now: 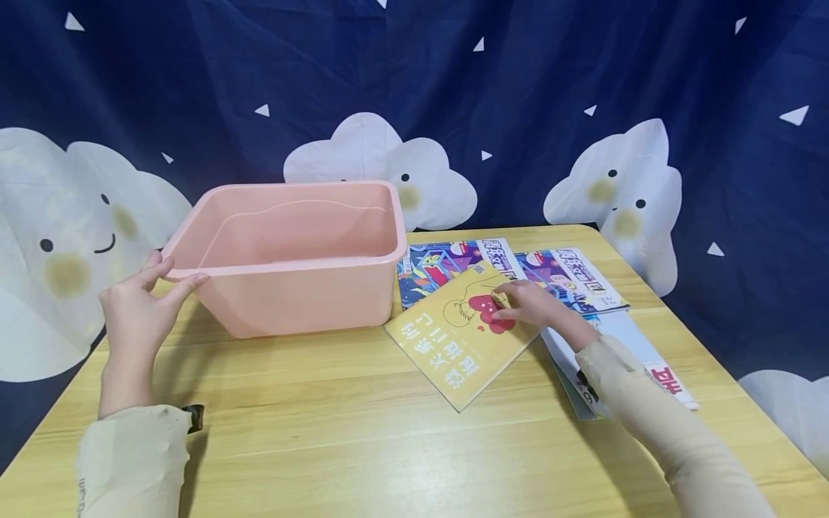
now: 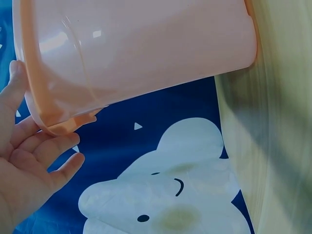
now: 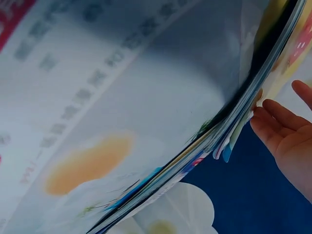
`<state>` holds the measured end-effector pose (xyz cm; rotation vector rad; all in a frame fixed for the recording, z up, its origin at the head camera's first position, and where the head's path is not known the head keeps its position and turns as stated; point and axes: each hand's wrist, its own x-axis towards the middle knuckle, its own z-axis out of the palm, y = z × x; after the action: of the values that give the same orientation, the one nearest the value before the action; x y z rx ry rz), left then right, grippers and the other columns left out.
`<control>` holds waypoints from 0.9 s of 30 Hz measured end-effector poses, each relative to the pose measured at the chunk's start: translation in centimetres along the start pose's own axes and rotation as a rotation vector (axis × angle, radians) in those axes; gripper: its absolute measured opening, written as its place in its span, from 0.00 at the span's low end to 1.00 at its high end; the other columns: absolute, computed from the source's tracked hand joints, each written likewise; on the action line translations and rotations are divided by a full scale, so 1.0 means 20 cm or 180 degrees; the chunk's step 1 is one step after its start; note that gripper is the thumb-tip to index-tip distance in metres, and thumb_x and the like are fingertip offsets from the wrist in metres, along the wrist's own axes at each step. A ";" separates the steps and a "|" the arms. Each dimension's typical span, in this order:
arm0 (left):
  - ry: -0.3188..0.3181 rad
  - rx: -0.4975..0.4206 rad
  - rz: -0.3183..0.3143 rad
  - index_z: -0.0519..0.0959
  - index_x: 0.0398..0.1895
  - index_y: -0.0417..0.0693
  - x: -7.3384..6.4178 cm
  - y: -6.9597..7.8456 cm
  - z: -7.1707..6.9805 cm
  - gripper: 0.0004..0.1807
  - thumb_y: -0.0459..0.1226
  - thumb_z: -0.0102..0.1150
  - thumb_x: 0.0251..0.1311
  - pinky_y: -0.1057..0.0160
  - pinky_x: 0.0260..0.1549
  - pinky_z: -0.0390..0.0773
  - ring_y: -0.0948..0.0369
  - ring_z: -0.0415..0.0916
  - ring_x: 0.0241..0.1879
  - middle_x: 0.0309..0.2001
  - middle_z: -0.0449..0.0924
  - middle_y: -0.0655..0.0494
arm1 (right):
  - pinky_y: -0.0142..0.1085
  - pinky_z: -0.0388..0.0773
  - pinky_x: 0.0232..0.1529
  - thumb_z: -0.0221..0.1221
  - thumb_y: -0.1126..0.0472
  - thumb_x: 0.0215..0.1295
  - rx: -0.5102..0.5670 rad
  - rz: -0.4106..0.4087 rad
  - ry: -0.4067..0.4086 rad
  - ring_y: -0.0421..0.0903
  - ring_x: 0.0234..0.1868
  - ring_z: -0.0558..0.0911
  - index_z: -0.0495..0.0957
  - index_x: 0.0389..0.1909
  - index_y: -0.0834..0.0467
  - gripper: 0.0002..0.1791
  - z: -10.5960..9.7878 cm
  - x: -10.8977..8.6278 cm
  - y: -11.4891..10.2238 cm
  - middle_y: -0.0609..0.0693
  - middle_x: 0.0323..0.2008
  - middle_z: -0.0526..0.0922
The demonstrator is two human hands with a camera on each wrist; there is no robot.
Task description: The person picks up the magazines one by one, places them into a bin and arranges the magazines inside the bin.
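A pink plastic bin (image 1: 311, 298) stands at the left of the wooden table, its open top upward. My left hand (image 1: 139, 306) grips the rim at its near left corner, thumb along the front and fingers at the end, as the left wrist view (image 2: 36, 161) also shows. To the right of the bin lies a yellow book (image 1: 447, 345) with a red heart drawing, turned at an angle over other magazines. Over its right upper part is my right hand (image 1: 537, 306), fingertips at the cover near the heart. Thumb and fingers stand apart in the right wrist view.
Two colourful magazines (image 1: 421, 277) (image 1: 563, 277) lie behind the yellow book. White magazines (image 1: 637, 345) are stacked under my right forearm, near the table's right edge. A dark blue curtain (image 1: 518, 86) with white clouds hangs behind the table (image 1: 311, 432).
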<state>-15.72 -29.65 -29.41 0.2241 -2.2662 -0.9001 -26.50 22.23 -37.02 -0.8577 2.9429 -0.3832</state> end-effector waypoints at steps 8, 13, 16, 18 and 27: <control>-0.0019 0.0036 -0.0028 0.73 0.51 0.40 0.01 -0.02 0.00 0.30 0.44 0.68 0.44 0.58 0.53 0.64 0.47 0.66 0.51 0.53 0.68 0.44 | 0.43 0.72 0.42 0.64 0.48 0.51 0.0059 0.0343 -0.0231 0.49 0.36 0.73 0.73 0.50 0.64 0.30 0.00 0.04 0.02 0.57 0.42 0.78; -0.0059 0.0022 -0.0077 0.73 0.51 0.39 0.01 -0.02 0.00 0.30 0.44 0.68 0.45 0.58 0.53 0.63 0.47 0.66 0.51 0.53 0.68 0.45 | 0.45 0.69 0.48 0.65 0.48 0.48 0.0181 0.0468 -0.0290 0.52 0.42 0.72 0.73 0.51 0.63 0.32 0.01 0.10 0.05 0.57 0.45 0.77; -0.0101 0.0000 -0.0119 0.73 0.51 0.39 0.01 -0.01 -0.01 0.30 0.44 0.67 0.45 0.59 0.54 0.63 0.47 0.65 0.52 0.54 0.68 0.45 | 0.49 0.64 0.54 0.66 0.49 0.48 0.0238 0.0533 -0.0325 0.54 0.46 0.71 0.73 0.51 0.64 0.32 0.01 0.12 0.07 0.60 0.48 0.75; -0.0115 -0.0010 -0.0146 0.73 0.51 0.39 0.00 0.00 -0.01 0.30 0.44 0.67 0.45 0.60 0.54 0.63 0.47 0.65 0.52 0.54 0.68 0.45 | 0.50 0.63 0.54 0.66 0.50 0.48 0.0264 0.0558 -0.0354 0.56 0.48 0.71 0.72 0.52 0.64 0.32 0.01 0.12 0.08 0.62 0.49 0.74; -0.0098 -0.0048 -0.0175 0.73 0.51 0.40 0.01 -0.01 -0.01 0.30 0.45 0.68 0.45 0.62 0.54 0.63 0.48 0.65 0.52 0.54 0.68 0.47 | 0.54 0.59 0.55 0.69 0.52 0.43 0.0114 0.0712 -0.0170 0.64 0.52 0.67 0.73 0.48 0.63 0.31 0.01 0.13 0.04 0.65 0.47 0.74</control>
<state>-15.65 -30.00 -29.34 0.2689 -2.2906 -0.9548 -29.14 21.42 -37.34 -0.5182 2.9299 -0.3906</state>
